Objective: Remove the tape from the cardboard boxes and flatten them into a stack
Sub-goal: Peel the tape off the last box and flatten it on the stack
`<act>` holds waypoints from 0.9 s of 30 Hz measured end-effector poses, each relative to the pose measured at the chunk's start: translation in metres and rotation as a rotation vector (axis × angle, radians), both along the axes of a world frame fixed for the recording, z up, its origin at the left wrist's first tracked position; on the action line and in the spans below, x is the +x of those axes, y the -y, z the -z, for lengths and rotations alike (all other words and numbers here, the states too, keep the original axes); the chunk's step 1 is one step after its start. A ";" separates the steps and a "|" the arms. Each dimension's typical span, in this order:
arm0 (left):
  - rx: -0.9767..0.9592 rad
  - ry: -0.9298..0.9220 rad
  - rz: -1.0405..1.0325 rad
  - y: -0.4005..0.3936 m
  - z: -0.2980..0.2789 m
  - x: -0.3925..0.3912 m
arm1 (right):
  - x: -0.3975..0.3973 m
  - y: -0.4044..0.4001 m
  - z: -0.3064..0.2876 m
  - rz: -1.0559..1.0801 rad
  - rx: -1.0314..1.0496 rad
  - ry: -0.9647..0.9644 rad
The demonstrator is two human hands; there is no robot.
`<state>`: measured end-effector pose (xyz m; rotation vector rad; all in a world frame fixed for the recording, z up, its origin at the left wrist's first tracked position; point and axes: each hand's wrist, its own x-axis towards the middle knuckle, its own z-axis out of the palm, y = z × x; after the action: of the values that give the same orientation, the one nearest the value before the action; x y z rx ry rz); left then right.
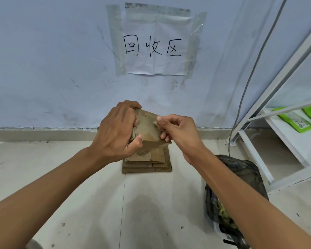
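Box (147, 130) held mid-air at frame centre, tilted, over the stack (146, 163) of flattened cardboard on the floor (79, 177) at the wall's foot. Left hand (115, 133) wraps the box's left end, fingers curled over the top edge, thumb pressed on the near face. Right hand (178, 131) at 3 o'clock of the box: thumb and forefinger pinched together on a small tape (155, 123) tab at the box's upper right edge (remaining fingers curled, touching the right side). Black bag (241, 177) at 4 o'clock, partly behind the right forearm. Paper sign (156, 44) taped to the wall at 12. White rack (276, 133) at 3, green packets (294, 121) on it.
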<state>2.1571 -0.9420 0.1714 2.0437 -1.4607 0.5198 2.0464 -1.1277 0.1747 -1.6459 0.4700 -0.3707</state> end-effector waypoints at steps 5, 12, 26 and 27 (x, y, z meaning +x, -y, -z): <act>-0.007 0.098 0.028 -0.001 0.000 0.001 | 0.000 -0.002 0.002 0.040 -0.267 -0.112; 0.061 0.010 -0.014 0.009 0.008 -0.004 | 0.004 0.004 0.011 0.130 0.615 -0.223; 0.725 -0.180 -0.270 0.000 0.032 0.005 | 0.004 0.033 0.026 0.012 0.227 -0.314; 0.703 -0.172 -0.264 -0.002 0.031 0.007 | 0.003 0.035 0.027 0.062 0.081 -0.321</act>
<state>2.1638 -0.9397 0.1406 2.7635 -1.3954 -0.1072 2.0489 -1.1631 0.1479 -1.6201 0.7675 -0.1295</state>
